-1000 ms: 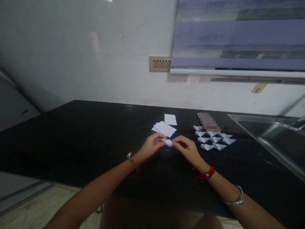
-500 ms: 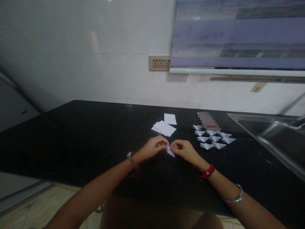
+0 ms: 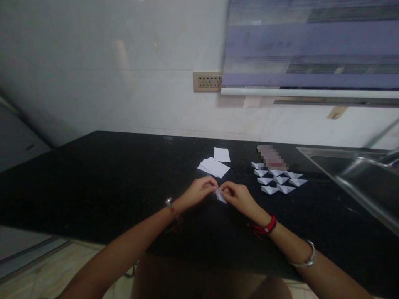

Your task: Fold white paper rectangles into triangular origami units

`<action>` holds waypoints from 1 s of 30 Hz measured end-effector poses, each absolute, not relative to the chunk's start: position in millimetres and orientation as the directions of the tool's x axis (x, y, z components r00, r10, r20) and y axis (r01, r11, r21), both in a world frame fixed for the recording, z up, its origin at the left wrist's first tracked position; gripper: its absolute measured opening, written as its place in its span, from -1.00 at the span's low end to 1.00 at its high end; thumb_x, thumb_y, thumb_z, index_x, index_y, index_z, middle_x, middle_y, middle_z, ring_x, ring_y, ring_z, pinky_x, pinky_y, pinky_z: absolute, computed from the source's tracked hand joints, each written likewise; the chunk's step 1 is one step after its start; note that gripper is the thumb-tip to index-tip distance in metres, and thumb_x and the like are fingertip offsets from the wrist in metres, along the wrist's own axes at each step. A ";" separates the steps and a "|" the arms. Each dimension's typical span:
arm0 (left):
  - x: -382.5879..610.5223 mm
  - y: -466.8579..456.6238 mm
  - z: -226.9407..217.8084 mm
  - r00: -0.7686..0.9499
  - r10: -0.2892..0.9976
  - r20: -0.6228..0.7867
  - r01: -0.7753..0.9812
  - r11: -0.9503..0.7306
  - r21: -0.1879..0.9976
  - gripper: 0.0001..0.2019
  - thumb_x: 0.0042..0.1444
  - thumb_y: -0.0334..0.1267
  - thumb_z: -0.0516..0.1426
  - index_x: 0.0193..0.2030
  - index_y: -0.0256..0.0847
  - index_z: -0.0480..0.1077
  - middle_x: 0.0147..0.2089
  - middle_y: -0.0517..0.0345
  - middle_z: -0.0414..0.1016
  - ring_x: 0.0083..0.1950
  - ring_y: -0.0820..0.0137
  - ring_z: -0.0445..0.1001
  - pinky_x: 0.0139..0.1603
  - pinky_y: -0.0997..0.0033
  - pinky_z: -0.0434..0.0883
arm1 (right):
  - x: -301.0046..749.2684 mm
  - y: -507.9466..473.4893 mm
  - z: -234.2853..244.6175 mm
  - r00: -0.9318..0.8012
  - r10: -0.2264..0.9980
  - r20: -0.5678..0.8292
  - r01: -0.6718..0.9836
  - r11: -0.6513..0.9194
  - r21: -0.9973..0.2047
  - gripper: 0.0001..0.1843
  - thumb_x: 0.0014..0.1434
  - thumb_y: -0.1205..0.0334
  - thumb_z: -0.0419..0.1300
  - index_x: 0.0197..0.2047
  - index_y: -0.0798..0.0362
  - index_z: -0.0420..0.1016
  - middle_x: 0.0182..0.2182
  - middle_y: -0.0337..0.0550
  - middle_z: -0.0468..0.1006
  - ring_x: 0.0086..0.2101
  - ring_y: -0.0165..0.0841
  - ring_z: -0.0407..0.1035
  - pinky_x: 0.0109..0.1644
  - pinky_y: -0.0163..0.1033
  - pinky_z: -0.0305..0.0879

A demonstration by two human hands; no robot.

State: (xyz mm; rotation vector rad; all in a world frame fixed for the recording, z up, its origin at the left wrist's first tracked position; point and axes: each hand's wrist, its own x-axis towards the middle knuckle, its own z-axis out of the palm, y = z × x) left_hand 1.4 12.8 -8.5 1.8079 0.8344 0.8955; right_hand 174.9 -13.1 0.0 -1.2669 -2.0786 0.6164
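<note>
Between my hands is a small folded piece of white paper [image 3: 221, 196], held above the dark countertop. My left hand [image 3: 202, 187] pinches its left edge between thumb and fingers. On the other side, the thumb and fingertips of my right hand [image 3: 236, 194] are closed on the same paper. Fingers cover its upper part, so the exact fold cannot be made out. Just beyond my hands lie loose white paper sheets [image 3: 216, 167], with another single sheet [image 3: 222, 155] behind them. To the right sit several folded white paper pieces [image 3: 280, 180] with pointed ends, set out in rows.
A blurred-out flat rectangular object [image 3: 272, 158] lies behind the folded pieces. At the right, a metal sink [image 3: 339, 176] is set into the black countertop [image 3: 102, 178]. A socket panel [image 3: 207, 82] and a purple striped blind [image 3: 299, 50] are at the wall.
My right hand has shifted slightly left and its wrist has turned a little. The folded paper has tilted slightly between my fingers. Everything else lies as before, apart from a small camera shift.
</note>
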 end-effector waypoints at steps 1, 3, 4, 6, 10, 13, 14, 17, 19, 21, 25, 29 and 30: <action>1.0 12.6 -8.0 0.507 0.838 0.204 0.161 -0.324 0.932 -0.92 0.00 -0.32 0.05 -0.37 -0.28 0.32 -0.42 0.21 0.35 -0.38 0.50 0.34 -0.35 0.53 0.28 | 174.9 -13.2 0.3 -0.342 0.902 0.265 0.602 0.427 -0.675 -0.88 -0.04 0.36 0.08 -0.37 0.12 0.39 -0.63 -0.31 0.36 -0.59 -0.50 0.22 -0.50 -0.42 0.10; 0.6 12.4 -7.6 0.517 0.838 0.176 0.160 -0.296 0.942 -0.91 0.01 -0.30 0.05 -0.36 -0.27 0.30 -0.43 0.23 0.33 -0.44 0.53 0.32 -0.43 0.57 0.25 | 175.0 -13.4 0.6 -0.328 0.908 0.261 0.600 0.414 -0.685 -0.89 -0.04 0.34 0.09 -0.38 0.12 0.39 -0.62 -0.30 0.36 -0.58 -0.50 0.23 -0.49 -0.41 0.11; 0.6 12.5 -7.9 0.520 0.837 0.170 0.157 -0.289 0.944 -0.90 0.01 -0.29 0.05 -0.35 -0.27 0.30 -0.42 0.23 0.32 -0.45 0.55 0.31 -0.46 0.58 0.24 | 175.2 -13.1 0.3 -0.317 0.913 0.256 0.607 0.403 -0.685 -0.91 -0.05 0.34 0.09 -0.42 0.11 0.39 -0.62 -0.29 0.37 -0.58 -0.49 0.24 -0.50 -0.41 0.12; 1.0 13.0 -9.5 0.521 0.837 0.168 0.145 -0.280 0.949 -0.87 0.03 -0.26 0.03 -0.31 -0.27 0.28 -0.38 0.21 0.33 -0.44 0.54 0.32 -0.47 0.58 0.24 | 176.0 -11.6 -1.5 -0.272 0.934 0.232 0.619 0.354 -0.701 -0.93 -0.07 0.35 0.09 -0.47 0.11 0.39 -0.63 -0.28 0.38 -0.58 -0.48 0.25 -0.50 -0.41 0.13; 2.5 12.5 -13.7 0.487 0.857 0.168 0.168 -0.281 0.945 -0.75 0.01 -0.22 0.06 -0.16 -0.23 0.20 -0.27 0.13 0.32 -0.36 0.48 0.38 -0.42 0.52 0.29 | 178.4 -6.5 -8.3 -0.163 0.985 0.058 0.547 0.140 -0.826 -0.94 -0.08 0.36 0.05 -0.48 0.12 0.34 -0.68 -0.26 0.40 -0.65 -0.48 0.29 -0.55 -0.41 0.19; 3.2 8.8 -13.0 0.457 0.849 0.267 0.318 -0.436 0.842 -0.67 -0.13 -0.24 0.18 -0.19 -0.22 0.21 -0.23 0.12 0.31 -0.27 0.43 0.35 -0.28 0.44 0.30 | 179.5 -5.8 -10.0 -0.150 0.986 -0.068 0.526 0.021 -0.850 -0.85 -0.01 0.28 0.00 -0.53 0.12 0.32 -0.70 -0.24 0.41 -0.71 -0.48 0.27 -0.65 -0.42 0.16; 3.3 7.3 -11.9 0.466 0.833 0.299 0.371 -0.491 0.789 -0.69 -0.14 -0.25 0.19 -0.23 -0.23 0.23 -0.24 0.13 0.32 -0.25 0.41 0.33 -0.25 0.42 0.29 | 179.8 -6.2 -9.3 -0.150 0.985 -0.080 0.553 0.017 -0.833 -0.81 0.00 0.25 -0.01 -0.55 0.12 0.32 -0.70 -0.23 0.40 -0.72 -0.48 0.27 -0.68 -0.43 0.13; 2.8 4.5 -7.7 0.504 0.804 0.315 0.469 -0.561 0.682 -0.81 -0.08 -0.31 0.14 -0.30 -0.23 0.24 -0.27 0.15 0.32 -0.24 0.40 0.31 -0.22 0.41 0.27 | 181.8 -7.1 -4.7 -0.166 0.984 -0.064 0.669 0.065 -0.740 -0.78 0.00 0.22 0.01 -0.59 0.12 0.32 -0.71 -0.25 0.39 -0.74 -0.50 0.24 -0.67 -0.43 0.10; 1.5 5.1 -5.9 0.513 0.808 0.290 0.500 -0.556 0.664 -0.84 -0.07 -0.37 0.12 -0.30 -0.24 0.24 -0.28 0.15 0.32 -0.25 0.41 0.31 -0.23 0.43 0.27 | 184.3 -6.4 -1.2 -0.186 0.983 -0.008 0.727 0.132 -0.673 -0.78 0.00 0.23 0.02 -0.60 0.12 0.33 -0.70 -0.25 0.38 -0.69 -0.49 0.25 -0.61 -0.42 0.12; -0.4 7.2 -6.0 0.504 0.820 0.272 0.524 -0.541 0.658 -0.83 -0.07 -0.38 0.13 -0.30 -0.25 0.23 -0.28 0.14 0.32 -0.25 0.41 0.31 -0.23 0.44 0.27 | 186.8 -5.0 1.2 -0.220 0.971 0.094 0.760 0.231 -0.608 -0.80 0.01 0.26 0.03 -0.56 0.13 0.36 -0.66 -0.24 0.38 -0.62 -0.47 0.27 -0.53 -0.39 0.16; -2.9 11.5 -10.7 0.471 0.836 0.282 0.583 -0.535 0.612 -0.77 -0.10 -0.30 0.17 -0.28 -0.26 0.25 -0.24 0.10 0.33 -0.21 0.36 0.31 -0.20 0.39 0.27 | 188.2 -4.1 1.6 -0.348 0.881 0.320 0.718 0.470 -0.514 -0.78 0.01 0.35 0.05 -0.24 0.12 0.42 -0.41 -0.14 0.41 -0.40 -0.40 0.31 -0.31 -0.31 0.24; -1.2 10.0 -14.7 0.507 0.807 0.303 0.597 -0.582 0.552 -0.74 -0.09 -0.17 0.16 -0.28 -0.24 0.28 -0.24 0.11 0.34 -0.19 0.34 0.30 -0.20 0.37 0.26 | 186.8 -6.0 -1.9 -0.452 0.806 0.382 0.669 0.589 -0.453 -0.65 0.00 0.36 0.10 -0.09 0.11 0.36 -0.17 -0.02 0.29 -0.17 -0.31 0.24 -0.11 -0.22 0.23; -0.2 8.6 -14.9 0.516 0.800 0.306 0.598 -0.593 0.540 -0.73 -0.09 -0.15 0.16 -0.27 -0.23 0.28 -0.25 0.12 0.34 -0.20 0.34 0.30 -0.20 0.37 0.25 | 186.8 -6.2 -2.8 -0.470 0.802 0.368 0.665 0.596 -0.450 -0.65 0.00 0.36 0.10 -0.08 0.12 0.36 -0.16 -0.01 0.28 -0.16 -0.30 0.24 -0.10 -0.21 0.23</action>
